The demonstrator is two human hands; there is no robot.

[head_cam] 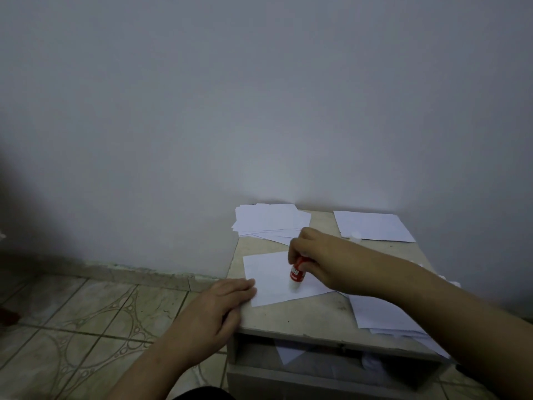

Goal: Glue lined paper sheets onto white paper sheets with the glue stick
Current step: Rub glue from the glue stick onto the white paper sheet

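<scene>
Red glue stick [297, 272], white sheet [271, 272], patterned tiles [95, 310].

I saw the glue stick [297, 273], red with white lettering, standing nearly upright with its pale tip down on a white sheet [272, 280] lying flat mid-table. A loose pile of white sheets [269, 220] lay at the back left, a neat stack [373, 225] back right, and more sheets [380, 316] overhung the near right edge.
</scene>
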